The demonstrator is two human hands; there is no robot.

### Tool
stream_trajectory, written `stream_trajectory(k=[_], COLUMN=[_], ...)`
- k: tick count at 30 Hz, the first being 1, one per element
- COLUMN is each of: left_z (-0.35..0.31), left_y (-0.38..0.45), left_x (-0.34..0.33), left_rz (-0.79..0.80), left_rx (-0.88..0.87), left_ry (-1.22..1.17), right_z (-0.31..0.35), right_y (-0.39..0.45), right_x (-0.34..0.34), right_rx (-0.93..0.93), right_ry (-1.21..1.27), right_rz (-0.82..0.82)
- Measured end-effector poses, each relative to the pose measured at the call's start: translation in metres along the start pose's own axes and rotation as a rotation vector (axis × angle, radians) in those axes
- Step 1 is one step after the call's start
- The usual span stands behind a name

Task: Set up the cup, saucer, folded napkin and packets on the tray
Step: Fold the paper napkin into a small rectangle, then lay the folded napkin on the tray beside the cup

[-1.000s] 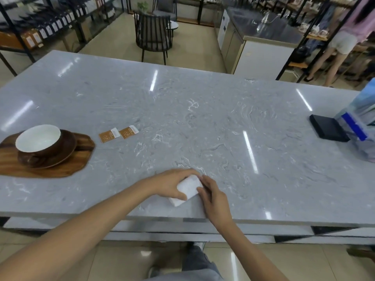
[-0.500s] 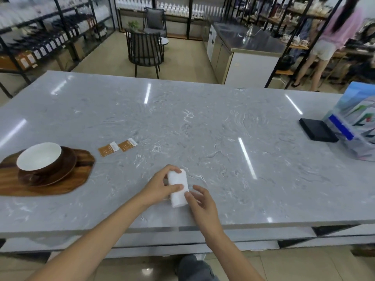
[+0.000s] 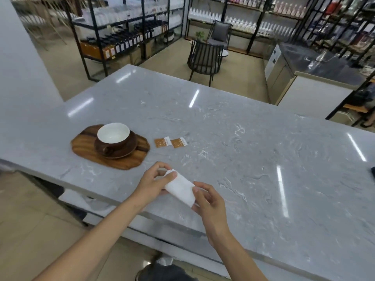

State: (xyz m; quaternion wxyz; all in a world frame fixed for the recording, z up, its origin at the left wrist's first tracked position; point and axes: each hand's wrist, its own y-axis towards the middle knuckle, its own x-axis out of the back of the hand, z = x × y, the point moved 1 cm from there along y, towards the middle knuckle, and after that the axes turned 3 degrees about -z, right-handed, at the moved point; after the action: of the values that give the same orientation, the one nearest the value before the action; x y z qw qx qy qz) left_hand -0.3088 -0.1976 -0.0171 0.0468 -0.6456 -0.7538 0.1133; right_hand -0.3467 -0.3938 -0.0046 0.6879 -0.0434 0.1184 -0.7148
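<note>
1. Both hands are on the folded napkin (image 3: 180,188), a white bundle lifted just above the near edge of the grey marble counter (image 3: 243,138), to the right of the tray and nearer the person than it.
2. The left hand (image 3: 151,184) grips the napkin's upper-left end, thumb pressed on top and fingers curled behind it.
3. The right hand (image 3: 209,201) pinches the lower-right end, thumb on the top face and fingers tucked underneath.
4. Over to the wooden tray (image 3: 81,144): dark-grained and flat on the counter, it lies up and to the left of the hands and well apart from them.
5. A brown saucer (image 3: 129,149) rests on the tray, towards its right half.
6. On that saucer stands the cup (image 3: 113,134), upright, brown outside and white inside, with nothing visible in it.
7. Just right of the tray, off it and on the bare counter, lie two orange packets with white ends, side by side and nearly touching: the left packet (image 3: 162,142) and the right packet (image 3: 178,142).
8. Far beyond the tray, past the counter's back edge, a dark slatted chair (image 3: 204,59) stands on the floor before black shelving (image 3: 125,33) lined with bottles.
</note>
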Motion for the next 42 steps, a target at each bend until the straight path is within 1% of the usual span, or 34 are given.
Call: stream_trajectory(k=[4,7,9,13,16,20,23,27,29,33,36,40,42], left_z=[0.004,0.005,0.005,0.004,0.003,0.001,-0.004,-0.016,-0.024,-0.038,-0.047,-0.059,-0.062], left_y=[-0.008,-0.011,-0.011,-0.006,0.004,0.02,0.03,0.044,0.055,0.082,0.109,0.153,0.174], left_x=[0.054,0.098,0.129,0.188,0.232,0.279,0.304,0.33,0.34,0.353,0.362,0.372,0.375], left_rz=[-0.133,-0.199,-0.195,-0.147,-0.154,-0.18,-0.194,-0.212,-0.2,-0.175,-0.113,0.079,0.175], left_rx=[0.012,-0.023,-0.059,-0.119,-0.13,-0.099,-0.091,0.018,0.039,0.074,0.088,0.077,0.057], left_ry=[-0.04,-0.001,0.033,0.19,0.223,0.214,0.22,0.132,0.088,0.039,0.071,0.15,0.223], right_z=[-0.006,-0.012,-0.017,-0.027,-0.032,-0.04,-0.044,-0.048,-0.05,-0.058,-0.06,-0.064,-0.068], right_y=[0.007,0.012,0.017,0.029,0.038,0.044,0.045,0.049,0.049,0.055,0.06,0.062,0.064], right_x=[-0.043,-0.081,-0.109,-0.165,-0.209,-0.258,-0.285,-0.309,-0.319,-0.339,-0.356,-0.385,-0.4], right_rx=[-0.016,-0.024,-0.025,-0.062,-0.065,-0.071,-0.052,0.053,0.116,0.132,0.117,0.117,0.125], right_ry=[-0.043,-0.081,-0.088,-0.077,-0.093,-0.089,-0.138,-0.198,-0.221,-0.25,-0.248,-0.276,-0.333], right_rz=[0.079,0.156,0.182,0.203,0.205,0.19,0.196,0.206,0.211,0.127,0.049,-0.119,-0.21])
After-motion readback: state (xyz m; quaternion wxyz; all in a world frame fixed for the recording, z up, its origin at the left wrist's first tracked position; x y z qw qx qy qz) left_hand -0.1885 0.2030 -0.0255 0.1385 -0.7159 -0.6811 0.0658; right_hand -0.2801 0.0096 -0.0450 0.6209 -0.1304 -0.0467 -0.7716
